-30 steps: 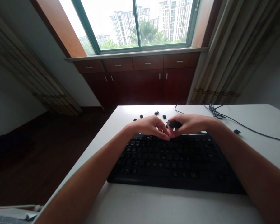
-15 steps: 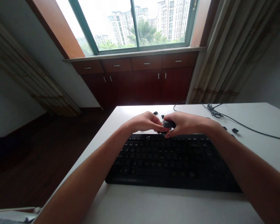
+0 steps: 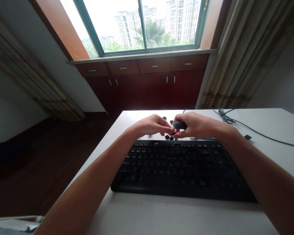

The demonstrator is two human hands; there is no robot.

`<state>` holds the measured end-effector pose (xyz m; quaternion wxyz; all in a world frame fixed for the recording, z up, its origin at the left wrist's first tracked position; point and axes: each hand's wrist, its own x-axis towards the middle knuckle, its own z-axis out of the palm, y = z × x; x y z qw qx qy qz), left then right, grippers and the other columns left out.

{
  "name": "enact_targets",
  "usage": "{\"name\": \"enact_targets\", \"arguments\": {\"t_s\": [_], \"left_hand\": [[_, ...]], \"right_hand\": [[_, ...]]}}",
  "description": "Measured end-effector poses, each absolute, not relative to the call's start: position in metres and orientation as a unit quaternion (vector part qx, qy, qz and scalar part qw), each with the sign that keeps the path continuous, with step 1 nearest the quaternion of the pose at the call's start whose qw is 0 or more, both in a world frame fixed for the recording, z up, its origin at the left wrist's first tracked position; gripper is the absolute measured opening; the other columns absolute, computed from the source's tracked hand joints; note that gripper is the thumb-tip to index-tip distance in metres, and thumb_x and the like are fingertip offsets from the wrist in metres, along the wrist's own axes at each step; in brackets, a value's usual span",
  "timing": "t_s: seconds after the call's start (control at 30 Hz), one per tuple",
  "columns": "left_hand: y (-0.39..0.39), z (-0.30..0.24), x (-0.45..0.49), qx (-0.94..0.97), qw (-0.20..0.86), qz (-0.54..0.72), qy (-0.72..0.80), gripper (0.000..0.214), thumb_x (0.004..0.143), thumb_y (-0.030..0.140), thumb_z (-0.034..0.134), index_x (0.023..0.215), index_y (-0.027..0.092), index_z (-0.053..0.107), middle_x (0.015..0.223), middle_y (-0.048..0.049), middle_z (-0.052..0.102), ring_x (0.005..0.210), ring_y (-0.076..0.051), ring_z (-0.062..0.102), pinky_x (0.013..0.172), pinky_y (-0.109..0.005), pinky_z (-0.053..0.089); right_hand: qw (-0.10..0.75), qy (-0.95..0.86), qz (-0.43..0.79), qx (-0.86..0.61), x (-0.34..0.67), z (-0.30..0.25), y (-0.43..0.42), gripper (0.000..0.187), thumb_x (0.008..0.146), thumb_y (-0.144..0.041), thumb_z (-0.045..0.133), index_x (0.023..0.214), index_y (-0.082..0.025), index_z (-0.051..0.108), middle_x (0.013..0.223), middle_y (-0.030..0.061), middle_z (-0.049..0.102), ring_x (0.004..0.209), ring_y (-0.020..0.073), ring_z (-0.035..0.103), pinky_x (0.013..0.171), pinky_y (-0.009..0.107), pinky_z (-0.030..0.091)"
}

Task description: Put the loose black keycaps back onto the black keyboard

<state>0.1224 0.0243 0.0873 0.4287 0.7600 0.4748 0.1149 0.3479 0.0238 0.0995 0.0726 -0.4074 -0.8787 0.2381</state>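
Just beyond the back edge of a black keyboard, my two hands meet at the fingertips. My right hand is closed around a small black tool, whose pale, metal-looking end points left. The fingers of my left hand are pinched together at that end; what is between them is too small to make out. Under and beside the fingertips, several loose black keycaps lie on the white table. Some key positions on the keyboard look bare of caps.
A black cable with a tied bundle runs across the right of the table. A lone keycap lies near it. A thin blue item shows behind the keyboard under my right forearm. Wooden cabinets stand beyond the table.
Both hands have risen slightly, away from the keyboard. The black tool in my right hand has turned a little, and the keycaps beneath the fingers and the blue item show more.
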Motion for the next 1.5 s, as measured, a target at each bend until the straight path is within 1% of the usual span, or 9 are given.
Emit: {"name": "enact_targets", "arguments": {"t_s": [0.13,0.23,0.47,0.6,0.73,1.2,1.3,1.43,1.5], "left_hand": [[0.025,0.088,0.118,0.786,0.426,0.092,0.439,0.048,0.081,0.062,0.068,0.097,0.019,0.080,0.085,-0.0058,0.073,0.080,-0.018,0.063,0.062,-0.024,0.043],[0.027,0.086,0.115,0.786,0.412,0.085,0.453,0.051,0.081,0.064,0.067,0.101,0.019,0.079,0.088,-0.0062,0.073,0.080,-0.018,0.064,0.064,-0.024,0.045],[0.026,0.087,0.115,0.795,0.405,0.076,0.446,0.048,0.082,0.064,0.066,0.098,0.020,0.078,0.087,-0.0055,0.073,0.078,-0.017,0.063,0.063,-0.024,0.044],[0.024,0.090,0.116,0.796,0.405,0.085,0.442,0.044,0.081,0.061,0.069,0.097,0.021,0.078,0.085,-0.0046,0.073,0.081,-0.018,0.063,0.063,-0.023,0.044],[0.024,0.090,0.117,0.790,0.408,0.092,0.448,0.045,0.080,0.061,0.070,0.098,0.021,0.078,0.085,-0.0044,0.073,0.075,-0.016,0.062,0.060,-0.023,0.043],[0.026,0.087,0.114,0.798,0.382,0.076,0.460,0.049,0.082,0.064,0.065,0.096,0.018,0.077,0.083,-0.0047,0.071,0.063,-0.013,0.056,0.055,-0.023,0.040],[0.027,0.086,0.113,0.797,0.370,0.058,0.473,0.047,0.083,0.061,0.064,0.096,0.018,0.076,0.084,-0.0047,0.071,0.063,-0.013,0.056,0.053,-0.023,0.039],[0.027,0.091,0.110,0.799,0.356,0.022,0.484,0.042,0.083,0.056,0.065,0.092,0.016,0.075,0.082,-0.0041,0.070,0.065,-0.014,0.058,0.054,-0.023,0.040],[0.026,0.094,0.106,0.802,0.346,-0.001,0.486,0.043,0.082,0.057,0.066,0.091,0.016,0.075,0.079,-0.0038,0.070,0.066,-0.014,0.058,0.055,-0.023,0.040]], "right_hand": [[0.000,-0.881,0.248,-0.403,0.353,0.102,0.025,0.037,0.074,-0.053,0.075,0.096,-0.023,0.074,0.081,0.0011,0.072,0.072,0.0187,0.062,0.058,0.028,0.038],[-0.033,-0.884,0.258,-0.388,0.352,0.101,0.023,0.034,0.075,-0.051,0.074,0.097,-0.024,0.077,0.081,0.0006,0.073,0.071,0.0191,0.064,0.058,0.028,0.039],[-0.054,-0.876,0.263,-0.401,0.346,0.096,0.018,0.035,0.073,-0.050,0.076,0.097,-0.025,0.077,0.086,0.0020,0.074,0.077,0.0218,0.066,0.063,0.029,0.043],[-0.063,-0.870,0.258,-0.415,0.345,0.097,0.016,0.033,0.074,-0.048,0.076,0.096,-0.023,0.077,0.083,0.0030,0.074,0.073,0.0218,0.065,0.061,0.030,0.043],[-0.063,-0.873,0.260,-0.409,0.345,0.098,0.016,0.028,0.077,-0.044,0.074,0.094,-0.023,0.078,0.082,0.0037,0.074,0.070,0.0209,0.064,0.057,0.030,0.041],[-0.064,-0.875,0.235,-0.418,0.346,0.097,0.017,0.038,0.075,-0.056,0.073,0.089,-0.020,0.073,0.077,0.0032,0.070,0.061,0.0176,0.058,0.052,0.029,0.036],[-0.016,-0.880,0.256,-0.400,0.347,0.098,0.018,0.044,0.074,-0.062,0.073,0.088,-0.021,0.070,0.075,0.0011,0.066,0.063,0.0164,0.056,0.052,0.028,0.034],[0.136,-0.860,0.327,-0.367,0.342,0.101,0.015,0.051,0.078,-0.069,0.067,0.072,-0.019,0.058,0.062,-0.0030,0.052,0.055,0.0113,0.044,0.048,0.026,0.028],[0.207,-0.824,0.393,-0.353,0.337,0.102,0.012,0.056,0.083,-0.071,0.060,0.065,-0.019,0.052,0.057,-0.0036,0.047,0.051,0.0102,0.041,0.047,0.026,0.030]]}}
